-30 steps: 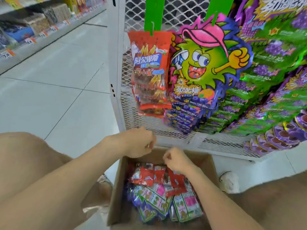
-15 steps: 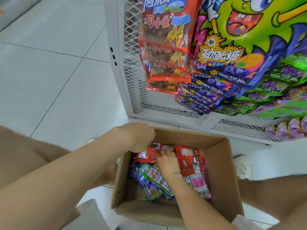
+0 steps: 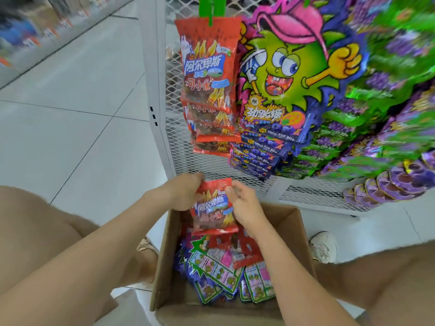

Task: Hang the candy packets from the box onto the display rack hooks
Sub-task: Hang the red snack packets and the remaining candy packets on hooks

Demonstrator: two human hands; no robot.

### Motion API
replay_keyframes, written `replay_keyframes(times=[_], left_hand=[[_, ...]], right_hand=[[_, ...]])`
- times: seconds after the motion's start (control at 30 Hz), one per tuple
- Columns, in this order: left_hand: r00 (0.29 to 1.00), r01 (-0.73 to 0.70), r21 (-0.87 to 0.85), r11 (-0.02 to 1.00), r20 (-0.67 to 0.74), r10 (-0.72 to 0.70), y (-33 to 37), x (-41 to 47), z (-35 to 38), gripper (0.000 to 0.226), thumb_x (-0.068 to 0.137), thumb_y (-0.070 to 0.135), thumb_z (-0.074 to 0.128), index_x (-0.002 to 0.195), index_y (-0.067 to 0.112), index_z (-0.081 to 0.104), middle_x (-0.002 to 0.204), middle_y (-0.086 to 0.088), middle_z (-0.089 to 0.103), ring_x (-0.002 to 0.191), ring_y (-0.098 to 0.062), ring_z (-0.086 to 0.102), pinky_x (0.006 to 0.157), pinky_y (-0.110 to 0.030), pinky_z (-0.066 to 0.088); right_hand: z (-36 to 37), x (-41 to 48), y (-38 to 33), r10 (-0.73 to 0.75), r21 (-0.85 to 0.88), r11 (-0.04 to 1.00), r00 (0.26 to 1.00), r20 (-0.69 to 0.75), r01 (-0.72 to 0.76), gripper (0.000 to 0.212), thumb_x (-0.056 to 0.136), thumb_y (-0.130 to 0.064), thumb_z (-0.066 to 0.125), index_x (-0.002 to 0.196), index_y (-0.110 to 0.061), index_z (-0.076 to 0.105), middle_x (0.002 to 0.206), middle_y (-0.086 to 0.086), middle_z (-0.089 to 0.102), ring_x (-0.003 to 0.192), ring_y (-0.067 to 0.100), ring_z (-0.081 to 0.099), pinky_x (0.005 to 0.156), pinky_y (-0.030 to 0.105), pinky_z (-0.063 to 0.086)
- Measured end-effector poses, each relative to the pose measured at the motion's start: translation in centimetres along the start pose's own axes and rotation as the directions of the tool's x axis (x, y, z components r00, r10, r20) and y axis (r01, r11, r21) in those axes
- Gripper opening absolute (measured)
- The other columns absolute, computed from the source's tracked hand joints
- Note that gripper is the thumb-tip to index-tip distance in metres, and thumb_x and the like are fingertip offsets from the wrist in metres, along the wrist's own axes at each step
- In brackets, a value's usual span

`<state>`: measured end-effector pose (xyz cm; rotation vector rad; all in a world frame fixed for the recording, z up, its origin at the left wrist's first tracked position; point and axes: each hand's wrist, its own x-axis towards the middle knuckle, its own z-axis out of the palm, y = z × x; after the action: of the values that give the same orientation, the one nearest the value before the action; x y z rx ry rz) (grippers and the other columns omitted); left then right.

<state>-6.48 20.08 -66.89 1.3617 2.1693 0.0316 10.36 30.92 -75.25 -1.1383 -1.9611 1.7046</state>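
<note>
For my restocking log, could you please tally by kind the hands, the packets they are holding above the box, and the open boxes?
Hands: 2 (left hand, right hand)
Red packet held by the fingers of both hands: 1 visible
Cardboard box: 1
Total: 4

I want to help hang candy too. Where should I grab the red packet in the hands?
Pinch the flat top edge of the red packet at its corners, one hand from each side, like the left hand and right hand do. That probably leaves the top middle free, where the hung red packets meet their green strip.
</note>
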Motion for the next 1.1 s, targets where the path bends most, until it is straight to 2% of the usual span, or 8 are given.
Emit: replay_keyframes(times=[0.07, 0.2, 0.33, 0.47, 0.63, 0.8, 0.93, 1.1], left_hand=[[0.993, -0.012, -0.317, 0.948, -0.115, -0.026, 0.6, -0.8, -1.2, 0.012, 0.102, 0.025, 0.067, 0.105, 0.015, 0.062, 0.101, -0.005, 0.069, 0.098, -0.028, 0.067, 0.077, -0.035, 0.049], [0.928, -0.174, -0.784, 0.596, -0.332, -0.167, 2.6, -3.8, -3.6, 0.021, 0.091, 0.023, 0.084, 0.097, 0.007, 0.072, 0.084, -0.012, 0.076, 0.071, -0.014, 0.072, 0.061, -0.030, 0.059], [0.769, -0.416, -0.669, 0.616, -0.620, -0.154, 4.7, -6.2, -5.2, 0.011, 0.088, 0.025, 0.085, 0.086, 0.019, 0.077, 0.073, -0.011, 0.073, 0.063, -0.012, 0.064, 0.066, -0.040, 0.056], [0.625, -0.552, -0.564, 0.615, -0.768, -0.143, 6.5, -8.4, -7.8, 0.005, 0.094, 0.026, 0.079, 0.096, 0.023, 0.076, 0.084, 0.003, 0.079, 0.083, -0.014, 0.077, 0.071, -0.046, 0.064], [0.477, -0.614, -0.401, 0.680, -0.875, -0.086, 8.1, -9.2, -14.1, 0.036, 0.093, 0.017, 0.063, 0.128, 0.025, 0.066, 0.121, 0.015, 0.072, 0.115, -0.003, 0.066, 0.098, -0.032, 0.055], [0.560, -0.591, -0.544, 0.596, -0.808, -0.184, 9.3, -8.0, -21.7, 0.066, 0.083, 0.024, 0.053, 0.148, 0.020, 0.049, 0.144, 0.006, 0.057, 0.127, -0.012, 0.056, 0.102, -0.030, 0.047], [0.615, -0.632, -0.666, 0.396, -0.742, -0.268, 9.9, -7.0, -25.0, 0.069, 0.064, 0.017, 0.046, 0.131, 0.012, 0.060, 0.121, -0.001, 0.067, 0.110, -0.018, 0.066, 0.082, -0.030, 0.054], [0.641, -0.602, -0.670, 0.435, -0.730, -0.238, 9.7, -7.0, -25.4, 0.024, 0.077, 0.027, 0.057, 0.092, 0.014, 0.071, 0.099, -0.014, 0.075, 0.087, -0.017, 0.069, 0.078, -0.036, 0.053]], right_hand=[[-1.1, -0.8, -1.7, -0.022, 0.114, 0.993, 0.998, -0.052, 0.028, 0.040, 0.107, -0.037, 0.057, 0.138, -0.012, 0.061, 0.134, 0.004, 0.067, 0.126, 0.020, 0.062, 0.110, 0.042, 0.049], [-2.5, -2.3, -5.0, 0.042, 0.384, 0.923, 0.992, -0.122, 0.009, 0.026, 0.102, -0.041, 0.063, 0.119, -0.022, 0.068, 0.120, 0.000, 0.073, 0.106, 0.018, 0.071, 0.098, 0.049, 0.057], [-3.3, -5.0, -8.7, -0.072, 0.481, 0.869, 0.992, -0.107, 0.115, 0.022, 0.106, -0.016, 0.059, 0.086, -0.020, 0.068, 0.100, 0.012, 0.076, 0.098, 0.031, 0.070, 0.090, 0.051, 0.057], [-3.8, -6.7, -13.4, -0.274, 0.279, 0.885, 0.901, -0.336, 0.373, 0.035, 0.104, -0.034, 0.064, 0.092, -0.001, 0.061, 0.089, 0.030, 0.067, 0.078, 0.039, 0.066, 0.073, 0.062, 0.054], [-5.3, -7.9, -23.0, -0.545, -0.003, 0.764, 0.643, -0.538, 0.645, 0.010, 0.103, -0.024, 0.065, 0.099, -0.022, 0.073, 0.088, -0.005, 0.077, 0.083, 0.010, 0.073, 0.076, 0.039, 0.060], [-6.3, -5.6, -30.6, -0.724, -0.324, 0.672, 0.499, -0.476, 0.666, 0.014, 0.098, -0.029, 0.067, 0.088, -0.021, 0.072, 0.072, -0.010, 0.070, 0.069, 0.007, 0.066, 0.071, 0.038, 0.055], [-6.4, -3.4, -35.1, -0.708, -0.341, 0.701, 0.556, -0.436, 0.626, 0.039, 0.094, -0.028, 0.068, 0.063, -0.008, 0.057, 0.049, -0.006, 0.039, 0.050, 0.011, 0.032, 0.053, 0.029, 0.028], [-6.3, -1.4, -37.6, -0.629, -0.233, 0.768, 0.631, -0.455, 0.597, 0.047, 0.092, -0.026, 0.067, 0.056, -0.007, 0.043, 0.049, -0.006, 0.026, 0.053, 0.016, 0.024, 0.054, 0.032, 0.021]])
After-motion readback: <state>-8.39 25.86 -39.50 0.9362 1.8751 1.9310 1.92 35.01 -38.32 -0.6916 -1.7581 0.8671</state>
